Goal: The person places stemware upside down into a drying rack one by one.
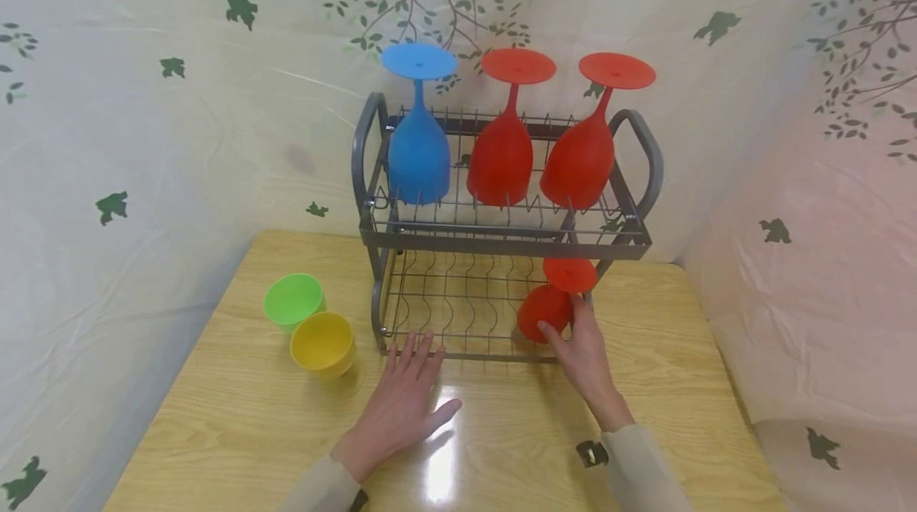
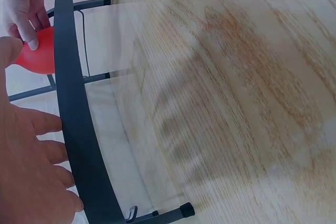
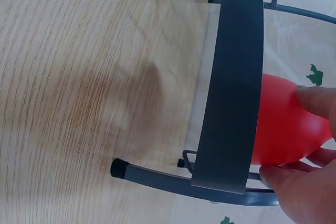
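A red goblet stands upside down at the right end of the lower shelf of a dark two-tier dish rack. My right hand grips its bowl from the right, thumb in front; the right wrist view shows thumb and fingers around the red bowl. My left hand has its fingers spread, their tips resting on the front edge of the lower shelf. In the left wrist view those fingers touch the rack's front bar. The goblet's rim is partly hidden by that bar.
On the upper shelf, a blue goblet and two red goblets, one in the middle and one tilted at right, stand upside down. Left of the rack, a green cup and a yellow cup sit on the wooden table.
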The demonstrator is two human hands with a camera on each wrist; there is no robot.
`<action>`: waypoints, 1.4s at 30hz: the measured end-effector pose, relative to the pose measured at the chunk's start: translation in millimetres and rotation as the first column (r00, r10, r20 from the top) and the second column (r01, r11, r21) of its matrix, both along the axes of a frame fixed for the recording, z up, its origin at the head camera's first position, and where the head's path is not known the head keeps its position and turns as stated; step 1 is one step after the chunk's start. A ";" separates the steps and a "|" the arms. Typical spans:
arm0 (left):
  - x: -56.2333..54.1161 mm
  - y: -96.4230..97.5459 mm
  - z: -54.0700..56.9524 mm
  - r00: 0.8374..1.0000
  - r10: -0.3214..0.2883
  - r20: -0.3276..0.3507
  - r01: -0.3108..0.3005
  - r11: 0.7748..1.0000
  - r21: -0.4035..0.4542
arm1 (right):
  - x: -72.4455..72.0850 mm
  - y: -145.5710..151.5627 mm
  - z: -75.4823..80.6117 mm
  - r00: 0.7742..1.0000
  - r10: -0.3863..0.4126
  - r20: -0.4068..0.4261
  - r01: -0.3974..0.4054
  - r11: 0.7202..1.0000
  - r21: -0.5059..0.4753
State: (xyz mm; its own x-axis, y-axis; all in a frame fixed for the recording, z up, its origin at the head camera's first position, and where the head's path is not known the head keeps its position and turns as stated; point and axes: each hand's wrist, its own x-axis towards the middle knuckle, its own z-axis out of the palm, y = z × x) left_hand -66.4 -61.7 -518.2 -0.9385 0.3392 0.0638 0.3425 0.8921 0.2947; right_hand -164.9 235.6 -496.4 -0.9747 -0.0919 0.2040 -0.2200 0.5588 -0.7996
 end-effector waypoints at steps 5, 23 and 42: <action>0.5 0.2 -0.5 1.000 0.006 0.003 -0.006 1.000 -0.001 | 1.1 -1.8 0.3 1.000 -0.002 -0.006 0.002 1.000 0.013; -0.4 -1.5 5.7 1.000 0.010 -0.009 -0.010 1.000 0.026 | 18.6 -2.3 -0.1 0.980 -0.094 -0.173 0.090 0.996 -0.028; -5.6 -10.8 33.8 0.898 -0.046 -0.437 0.133 0.976 0.171 | 53.5 -15.3 8.7 0.957 -0.165 -0.240 0.113 0.969 -0.218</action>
